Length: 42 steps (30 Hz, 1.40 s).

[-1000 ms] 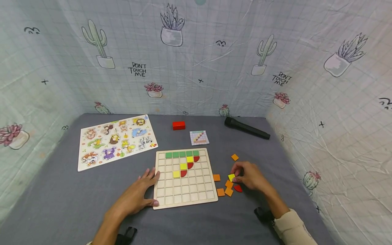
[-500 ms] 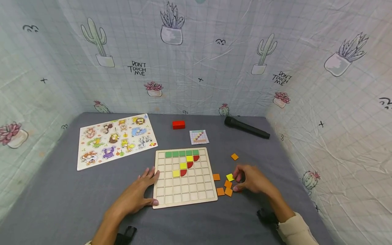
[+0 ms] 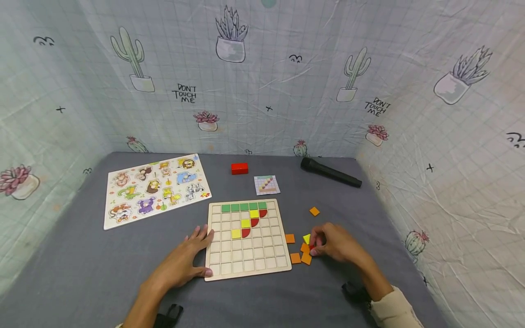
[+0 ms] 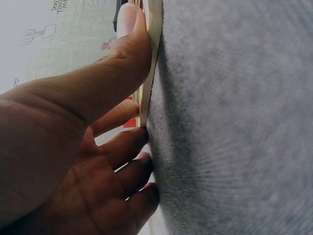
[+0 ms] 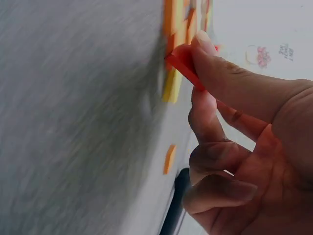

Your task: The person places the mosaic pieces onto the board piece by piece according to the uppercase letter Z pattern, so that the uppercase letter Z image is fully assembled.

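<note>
My right hand (image 3: 334, 243) pinches a red quarter-round tile (image 5: 183, 64) between thumb and index finger, to the right of the board. Just beyond it lies a yellow square tile (image 3: 306, 238), partly covered by the fingers in the head view. Several orange square tiles (image 3: 306, 258) are grouped beside it. The wooden grid board (image 3: 262, 262) bears a green row at the top, then yellow squares and red quarter-rounds running diagonally. Spread along the board's left edge, my left hand (image 3: 190, 255) rests with its thumb on the near corner and its fingertips at the rim.
A patterned card (image 3: 266, 184) lies behind the board, near a red block (image 3: 239, 168). An animal puzzle board (image 3: 157, 191) is at the back left. A black microphone (image 3: 331, 172) lies at the back right, with a lone orange tile (image 3: 314, 211) in front.
My right hand has let go of the yellow tile, come down over the red quarter-round and taken hold of it, shifting it left and away from me. The left hand stays put.
</note>
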Available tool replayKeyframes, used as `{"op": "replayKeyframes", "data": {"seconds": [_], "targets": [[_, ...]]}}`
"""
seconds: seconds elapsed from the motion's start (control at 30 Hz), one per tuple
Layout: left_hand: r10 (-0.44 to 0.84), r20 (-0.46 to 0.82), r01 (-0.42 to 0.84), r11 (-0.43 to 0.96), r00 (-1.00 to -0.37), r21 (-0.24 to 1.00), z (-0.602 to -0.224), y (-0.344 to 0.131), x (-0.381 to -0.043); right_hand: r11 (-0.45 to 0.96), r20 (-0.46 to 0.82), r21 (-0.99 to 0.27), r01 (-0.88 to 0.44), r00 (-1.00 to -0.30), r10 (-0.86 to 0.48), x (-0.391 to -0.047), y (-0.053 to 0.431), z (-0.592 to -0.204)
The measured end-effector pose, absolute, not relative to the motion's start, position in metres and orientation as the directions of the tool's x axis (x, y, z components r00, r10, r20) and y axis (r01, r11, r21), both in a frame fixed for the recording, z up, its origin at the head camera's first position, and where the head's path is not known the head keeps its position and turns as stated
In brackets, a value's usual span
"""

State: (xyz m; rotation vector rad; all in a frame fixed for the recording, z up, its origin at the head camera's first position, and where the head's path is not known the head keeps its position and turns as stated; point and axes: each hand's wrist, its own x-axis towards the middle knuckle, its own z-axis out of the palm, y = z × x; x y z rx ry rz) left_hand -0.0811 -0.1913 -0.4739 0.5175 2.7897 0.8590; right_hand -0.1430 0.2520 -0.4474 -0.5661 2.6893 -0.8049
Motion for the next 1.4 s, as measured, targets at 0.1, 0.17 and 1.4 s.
{"op": "replayKeyframes", "data": {"seconds": [0.1, 0.17, 1.4], "targets": [[0.375, -0.066, 0.273, 0.774, -0.925, 0.572, -0.474, -0.191, -0.081, 0.734, -0.100, -0.595, -0.327, -0.876, -0.471, -0.143, 0.242, -0.445], [0.375, -0.066, 0.273, 0.774, -0.925, 0.571, -0.474, -0.191, -0.081, 0.716, -0.076, -0.613, -0.334, -0.877, -0.474, -0.142, 0.234, -0.444], [0.373, -0.059, 0.274, 0.771, -0.926, 0.574, -0.474, -0.191, -0.080, 0.647, 0.011, -0.689, -0.326, -0.898, -0.440, -0.139, 0.107, -0.446]]}}
